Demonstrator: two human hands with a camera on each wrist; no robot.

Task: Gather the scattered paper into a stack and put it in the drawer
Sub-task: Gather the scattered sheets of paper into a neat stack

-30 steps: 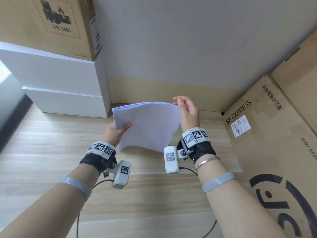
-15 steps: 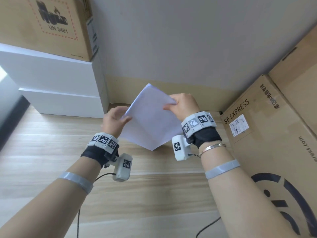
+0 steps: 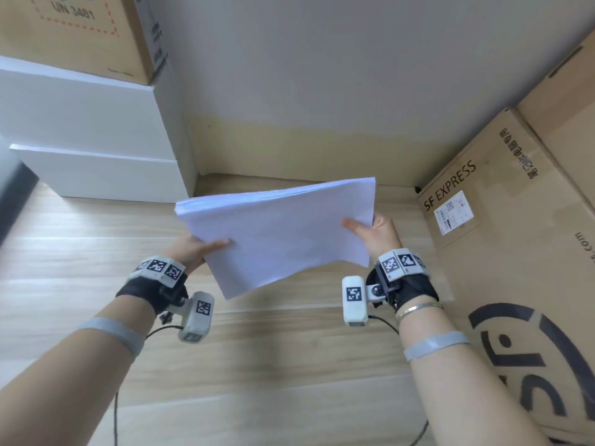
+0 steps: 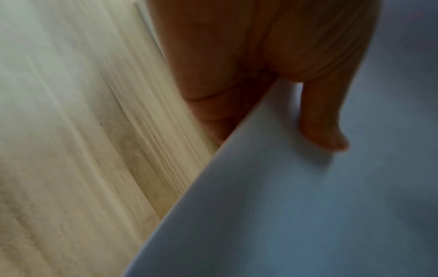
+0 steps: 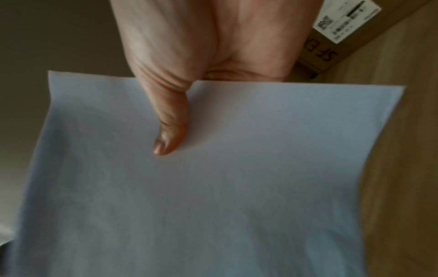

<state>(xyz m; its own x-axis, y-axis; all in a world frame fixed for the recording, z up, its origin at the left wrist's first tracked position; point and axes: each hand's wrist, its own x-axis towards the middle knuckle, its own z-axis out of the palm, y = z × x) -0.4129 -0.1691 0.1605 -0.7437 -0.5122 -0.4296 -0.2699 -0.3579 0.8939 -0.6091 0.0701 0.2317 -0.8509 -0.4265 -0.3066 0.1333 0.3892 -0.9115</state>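
Observation:
A stack of white paper [image 3: 280, 230] is held in the air above the wooden floor, long side across. My left hand [image 3: 196, 249] pinches its left edge, thumb on top and fingers hidden underneath. My right hand [image 3: 373, 233] pinches the right edge the same way. The left wrist view shows the left hand [image 4: 317, 120] with its thumb lying on the paper [image 4: 296, 206]. In the right wrist view the right hand [image 5: 170, 121] lays its thumb flat on the sheet [image 5: 213, 187]. A white drawer unit [image 3: 96, 149] stands at the back left, its drawers closed.
A cardboard box [image 3: 74, 30] sits on top of the drawer unit. Large SF Express cardboard boxes [image 3: 502, 239] stand along the right side. The wall [image 3: 322, 75] is straight ahead. Light wooden floor [image 3: 257, 365] lies below my arms, with cables trailing from both wrists.
The stack has been turned from a tilted, corner-down pose to lying wide across. My hands have moved apart to its left and right edges, and the right hand went lower.

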